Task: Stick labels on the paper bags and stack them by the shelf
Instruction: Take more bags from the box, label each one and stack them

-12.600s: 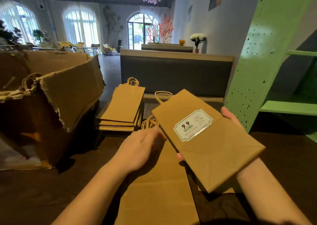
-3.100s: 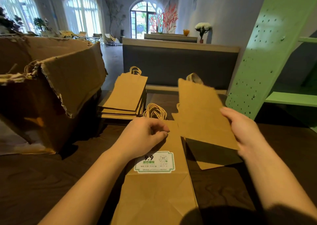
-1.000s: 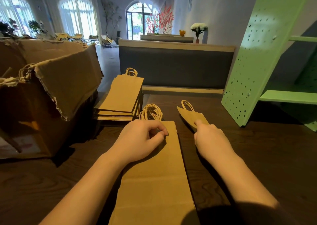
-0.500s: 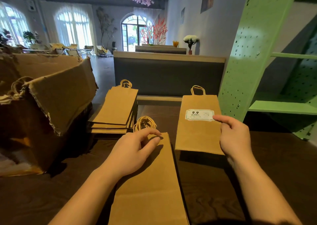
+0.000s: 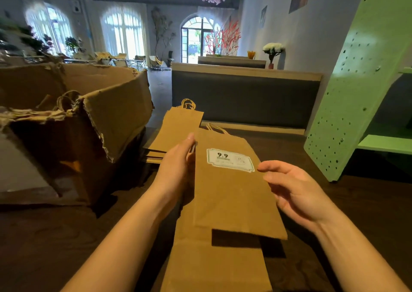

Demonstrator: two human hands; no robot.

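A brown paper bag (image 5: 231, 193) with a white label (image 5: 229, 159) reading 9.9 hangs above the table, label up and handles pointing away. My left hand (image 5: 178, 167) grips its left edge near the top. To the right of the bag, my right hand (image 5: 296, 191) is open with fingers spread, its fingertips at the bag's right edge beside the label. Flat on the table beneath lies an unlabelled bag (image 5: 214, 267). Farther back sits a stack of bags (image 5: 178, 124).
A torn cardboard box (image 5: 93, 117) with more bag handles showing stands at the left. A green pegboard shelf (image 5: 356, 91) rises at the right, with a shelf board (image 5: 383, 142) behind it. A grey bench back (image 5: 245, 97) runs along the dark table's (image 5: 356, 202) far edge.
The labelled bag has moved left and nearer, over the flat bag. My left hand left the flat bag and took the labelled bag's left edge. My right hand opened off it.
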